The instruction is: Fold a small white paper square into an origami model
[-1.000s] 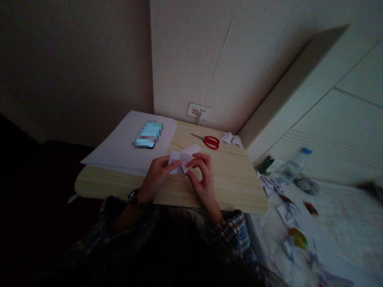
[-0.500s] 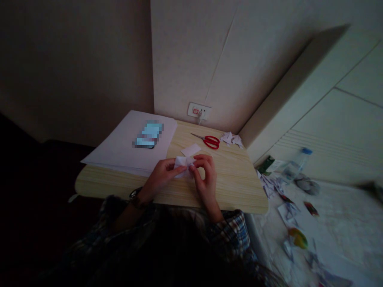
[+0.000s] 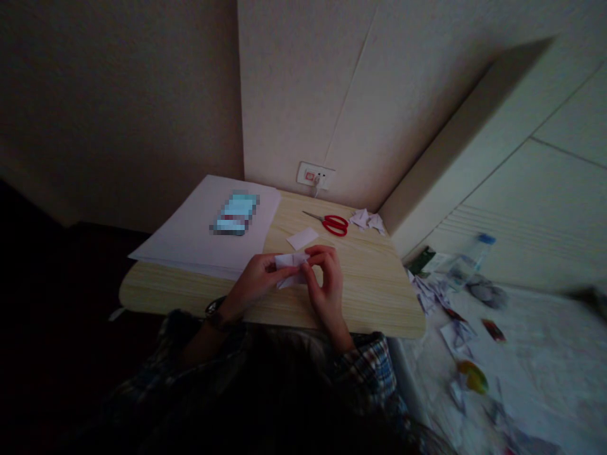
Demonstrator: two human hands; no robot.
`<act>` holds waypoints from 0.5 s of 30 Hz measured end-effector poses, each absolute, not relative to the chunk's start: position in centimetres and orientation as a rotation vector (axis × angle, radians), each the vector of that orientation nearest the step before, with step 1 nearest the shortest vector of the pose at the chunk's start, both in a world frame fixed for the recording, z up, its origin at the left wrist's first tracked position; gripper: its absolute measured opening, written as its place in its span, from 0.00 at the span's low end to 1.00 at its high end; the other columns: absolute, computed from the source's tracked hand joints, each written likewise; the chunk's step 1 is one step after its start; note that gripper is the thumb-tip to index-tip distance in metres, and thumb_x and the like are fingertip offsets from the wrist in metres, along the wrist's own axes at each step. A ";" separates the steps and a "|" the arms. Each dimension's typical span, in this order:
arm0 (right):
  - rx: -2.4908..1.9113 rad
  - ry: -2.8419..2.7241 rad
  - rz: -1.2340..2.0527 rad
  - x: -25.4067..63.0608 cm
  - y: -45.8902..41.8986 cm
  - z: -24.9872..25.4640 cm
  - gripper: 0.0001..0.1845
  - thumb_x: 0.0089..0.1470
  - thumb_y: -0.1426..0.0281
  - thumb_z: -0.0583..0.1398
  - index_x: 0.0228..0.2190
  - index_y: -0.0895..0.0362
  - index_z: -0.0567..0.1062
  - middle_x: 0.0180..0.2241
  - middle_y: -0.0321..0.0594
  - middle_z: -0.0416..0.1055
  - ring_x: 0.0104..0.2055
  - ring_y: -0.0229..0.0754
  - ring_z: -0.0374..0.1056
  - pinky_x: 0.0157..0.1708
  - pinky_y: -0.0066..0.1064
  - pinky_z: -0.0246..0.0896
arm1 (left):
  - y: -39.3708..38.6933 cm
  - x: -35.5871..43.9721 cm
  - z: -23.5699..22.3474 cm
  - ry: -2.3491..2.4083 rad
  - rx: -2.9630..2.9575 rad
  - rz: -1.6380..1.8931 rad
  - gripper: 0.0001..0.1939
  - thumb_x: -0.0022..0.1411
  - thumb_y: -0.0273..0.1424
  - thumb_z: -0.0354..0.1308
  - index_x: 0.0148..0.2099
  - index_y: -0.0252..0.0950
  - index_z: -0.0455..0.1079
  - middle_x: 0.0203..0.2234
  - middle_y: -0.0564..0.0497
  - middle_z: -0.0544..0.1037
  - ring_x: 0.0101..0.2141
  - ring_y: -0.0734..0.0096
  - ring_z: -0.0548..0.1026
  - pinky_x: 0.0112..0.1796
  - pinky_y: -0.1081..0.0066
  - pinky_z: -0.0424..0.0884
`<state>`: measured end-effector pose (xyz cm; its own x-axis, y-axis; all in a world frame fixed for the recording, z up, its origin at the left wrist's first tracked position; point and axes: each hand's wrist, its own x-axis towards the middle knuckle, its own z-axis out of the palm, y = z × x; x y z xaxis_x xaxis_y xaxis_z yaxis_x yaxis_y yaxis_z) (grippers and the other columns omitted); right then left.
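Both hands meet over the front middle of a light wooden table [image 3: 379, 297]. My left hand [image 3: 253, 284] and my right hand [image 3: 325, 278] pinch a small folded white paper piece [image 3: 289, 262] between their fingertips, just above the tabletop. A second small white paper slip [image 3: 302, 238] lies flat on the table right behind the hands. Both sleeves are plaid, and a watch sits on my left wrist.
A stack of large white sheets [image 3: 190, 237] with a phone [image 3: 234, 215] on top covers the table's left half. Red-handled scissors [image 3: 332, 224] and crumpled paper pieces [image 3: 366, 220] lie at the back right, near a wall socket [image 3: 314, 175]. Paper scraps and a plastic bottle [image 3: 469, 256] litter the surface to the right.
The paper piece was folded smaller and brought lower toward me. One slip that was with it a second ago now lies on the table behind the hands.
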<state>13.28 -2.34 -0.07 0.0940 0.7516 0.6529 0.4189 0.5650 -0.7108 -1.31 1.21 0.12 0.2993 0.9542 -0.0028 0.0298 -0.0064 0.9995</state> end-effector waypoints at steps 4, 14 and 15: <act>-1.036 -1.505 0.321 13.3 -2.4 0.1 0.07 0.55 0.73 0.57 0.25 0.54 0.66 0.39 0.40 0.66 0.44 0.43 0.63 0.47 0.37 0.58 | 1.0 -1.3 0.2 1.013 1.333 1.010 0.18 0.43 0.38 0.65 0.34 0.29 0.78 0.22 0.52 0.79 0.24 0.71 0.72 0.26 0.75 0.66; -1.054 -1.465 0.349 13.4 -2.3 0.0 0.08 0.55 0.74 0.57 0.24 0.54 0.66 0.39 0.40 0.66 0.46 0.43 0.63 0.48 0.37 0.57 | 1.1 -1.3 -0.3 0.992 1.403 0.992 0.17 0.45 0.39 0.66 0.33 0.30 0.79 0.23 0.51 0.79 0.24 0.71 0.72 0.25 0.75 0.65; -1.049 -1.465 0.349 13.4 -2.3 0.0 0.07 0.55 0.73 0.57 0.25 0.54 0.66 0.40 0.40 0.66 0.46 0.43 0.63 0.48 0.38 0.58 | 1.0 -1.3 -0.2 1.005 1.407 0.990 0.18 0.45 0.40 0.65 0.33 0.29 0.79 0.22 0.51 0.79 0.24 0.71 0.72 0.25 0.76 0.64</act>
